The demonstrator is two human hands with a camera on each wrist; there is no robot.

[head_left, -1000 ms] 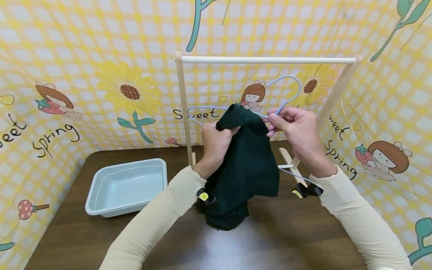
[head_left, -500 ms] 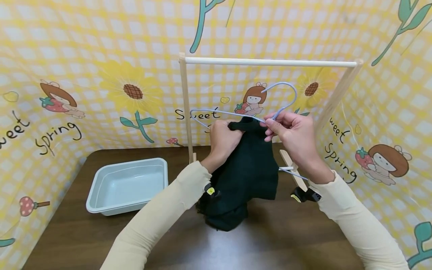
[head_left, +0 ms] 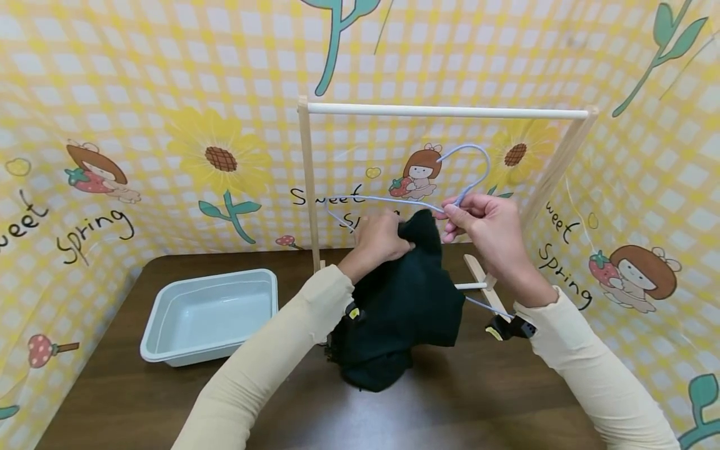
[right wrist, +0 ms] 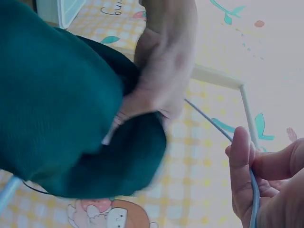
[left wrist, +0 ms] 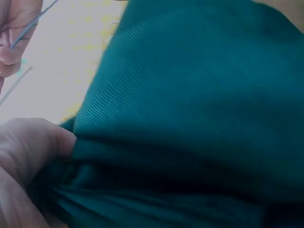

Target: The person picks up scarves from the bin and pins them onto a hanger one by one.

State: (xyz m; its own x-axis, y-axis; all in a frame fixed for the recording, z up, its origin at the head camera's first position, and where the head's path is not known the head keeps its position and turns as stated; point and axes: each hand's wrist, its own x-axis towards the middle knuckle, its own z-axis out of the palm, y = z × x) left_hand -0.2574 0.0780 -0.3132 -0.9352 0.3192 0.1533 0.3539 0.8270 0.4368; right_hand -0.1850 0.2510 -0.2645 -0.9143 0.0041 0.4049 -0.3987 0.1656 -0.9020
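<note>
2 hands [head_left: 378,236] [head_left: 488,226]: garment [head_left: 402,300] left, hanger [head_left: 450,187] right

The hanger [head_left: 405,194] is thin blue wire, held up in the air under the wooden bar, hook pointing up. The dark green cloth [head_left: 399,306] hangs bunched below it, its bottom resting on the table.

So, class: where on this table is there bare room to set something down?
Bare table lies in front of the dark garment, and between the tub and the near edge. Around the rack it is crowded with both hands and the hanger.
</note>
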